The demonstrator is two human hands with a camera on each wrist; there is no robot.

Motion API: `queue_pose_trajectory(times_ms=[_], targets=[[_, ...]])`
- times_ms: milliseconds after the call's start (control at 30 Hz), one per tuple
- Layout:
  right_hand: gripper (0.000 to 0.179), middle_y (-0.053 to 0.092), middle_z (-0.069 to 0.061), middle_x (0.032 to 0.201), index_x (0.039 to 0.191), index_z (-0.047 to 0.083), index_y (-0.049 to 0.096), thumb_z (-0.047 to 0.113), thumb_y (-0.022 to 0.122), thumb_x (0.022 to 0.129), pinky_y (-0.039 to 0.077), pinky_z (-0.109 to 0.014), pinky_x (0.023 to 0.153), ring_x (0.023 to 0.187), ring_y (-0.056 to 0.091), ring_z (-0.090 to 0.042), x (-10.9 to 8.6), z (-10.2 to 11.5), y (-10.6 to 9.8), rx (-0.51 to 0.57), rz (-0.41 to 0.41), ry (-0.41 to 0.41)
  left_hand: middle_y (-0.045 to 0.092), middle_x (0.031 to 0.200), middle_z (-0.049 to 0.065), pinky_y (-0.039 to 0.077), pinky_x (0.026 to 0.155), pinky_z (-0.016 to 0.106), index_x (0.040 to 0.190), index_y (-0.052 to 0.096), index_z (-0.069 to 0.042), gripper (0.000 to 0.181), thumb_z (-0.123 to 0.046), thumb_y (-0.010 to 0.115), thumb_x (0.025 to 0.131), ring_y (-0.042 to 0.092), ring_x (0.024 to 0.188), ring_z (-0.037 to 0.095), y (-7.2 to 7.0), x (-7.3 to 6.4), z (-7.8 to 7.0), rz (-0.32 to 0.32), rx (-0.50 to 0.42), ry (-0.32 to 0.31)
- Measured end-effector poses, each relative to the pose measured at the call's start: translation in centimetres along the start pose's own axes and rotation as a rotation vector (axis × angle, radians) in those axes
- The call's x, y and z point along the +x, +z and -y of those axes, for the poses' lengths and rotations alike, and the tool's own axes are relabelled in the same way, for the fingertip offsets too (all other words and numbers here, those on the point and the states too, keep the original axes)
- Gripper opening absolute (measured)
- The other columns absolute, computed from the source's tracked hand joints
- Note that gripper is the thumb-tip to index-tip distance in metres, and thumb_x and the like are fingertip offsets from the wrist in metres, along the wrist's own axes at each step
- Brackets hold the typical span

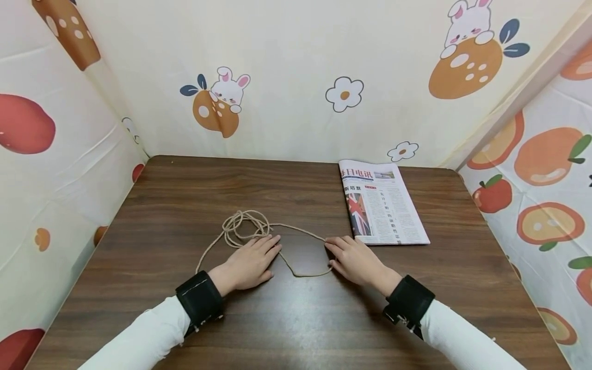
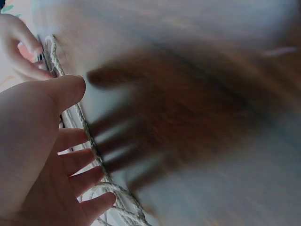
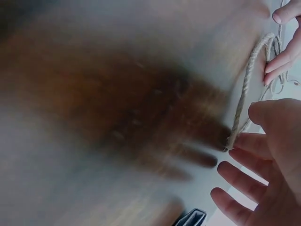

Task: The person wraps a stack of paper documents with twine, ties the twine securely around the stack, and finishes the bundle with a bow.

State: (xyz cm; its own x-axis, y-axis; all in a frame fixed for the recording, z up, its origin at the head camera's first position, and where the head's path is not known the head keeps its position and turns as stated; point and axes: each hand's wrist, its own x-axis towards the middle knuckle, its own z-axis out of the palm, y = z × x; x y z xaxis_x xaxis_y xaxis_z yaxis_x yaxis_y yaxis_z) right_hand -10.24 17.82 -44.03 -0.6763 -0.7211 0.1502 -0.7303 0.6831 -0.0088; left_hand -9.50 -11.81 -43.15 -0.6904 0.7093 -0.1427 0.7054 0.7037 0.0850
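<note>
A thin beige rope (image 1: 247, 215) lies on the brown table, bunched in loose loops, with a tail running left. From the bundle two strands run right and form a wide loop. My left hand (image 1: 250, 262) is spread low beside the bundle, palm down, fingertips at the strands. In the left wrist view its straight fingers (image 2: 77, 160) lie along the rope (image 2: 89, 136), thumb apart. My right hand (image 1: 356, 259) is at the right side of the loop. In the right wrist view its fingers (image 3: 244, 181) are relaxed, and the rope (image 3: 242, 101) reaches the index fingertip.
A folded newspaper (image 1: 386, 203) lies at the back right of the table (image 1: 194, 180), just beyond my right hand. A cloth printed with rabbits and fruit (image 1: 287, 77) hangs behind the table and along both sides. Black bands (image 1: 200, 297) wrap both wrists.
</note>
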Motion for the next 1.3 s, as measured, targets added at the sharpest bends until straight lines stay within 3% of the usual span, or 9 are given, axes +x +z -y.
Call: queue_pose_trajectory(times_ms=[267,667,900,1300], targets=[[0.039,0.059,-0.009,0.117,0.118,0.004,0.061,0.025,0.064,0.085,0.046,-0.042,0.082,0.103,0.056,-0.027,-2.1,0.3,-0.2,0.005,-0.030,0.027,0.033,0.145,0.017,0.028,0.105,0.047,0.137,0.041,-0.003,0.062,-0.037,0.058,0.088,0.032,0.133,0.033,0.6,-1.6,0.5,-0.061,-0.008,0.004],[0.036,0.061,-0.008,0.109,0.110,0.004,0.065,0.025,0.068,0.081,0.046,-0.039,0.069,0.095,0.057,-0.026,-5.2,-0.4,-0.6,-0.012,-0.094,0.120,0.037,0.143,0.016,0.033,0.101,0.049,0.136,0.043,-0.003,0.061,-0.037,0.059,0.087,0.037,0.130,0.034,0.9,-3.1,1.1,-0.113,0.013,0.011],[0.031,0.060,-0.008,0.094,0.104,0.003,0.067,0.022,0.068,0.080,0.044,-0.037,0.064,0.084,0.055,-0.025,-6.9,-0.6,-1.1,-0.053,-0.088,0.217,0.039,0.141,0.016,0.034,0.100,0.049,0.136,0.043,-0.004,0.061,-0.036,0.060,0.087,0.039,0.128,0.034,0.8,-3.7,1.1,-0.121,0.017,0.006],[0.017,0.059,-0.008,0.091,0.089,0.004,0.068,0.018,0.068,0.079,0.043,-0.040,0.064,0.084,0.055,-0.028,-8.6,-1.9,-2.1,-0.061,-0.119,0.305,0.043,0.139,0.015,0.033,0.100,0.050,0.135,0.044,-0.004,0.060,-0.036,0.060,0.087,0.038,0.128,0.034,0.4,-4.0,1.2,-0.111,0.004,-0.006]])
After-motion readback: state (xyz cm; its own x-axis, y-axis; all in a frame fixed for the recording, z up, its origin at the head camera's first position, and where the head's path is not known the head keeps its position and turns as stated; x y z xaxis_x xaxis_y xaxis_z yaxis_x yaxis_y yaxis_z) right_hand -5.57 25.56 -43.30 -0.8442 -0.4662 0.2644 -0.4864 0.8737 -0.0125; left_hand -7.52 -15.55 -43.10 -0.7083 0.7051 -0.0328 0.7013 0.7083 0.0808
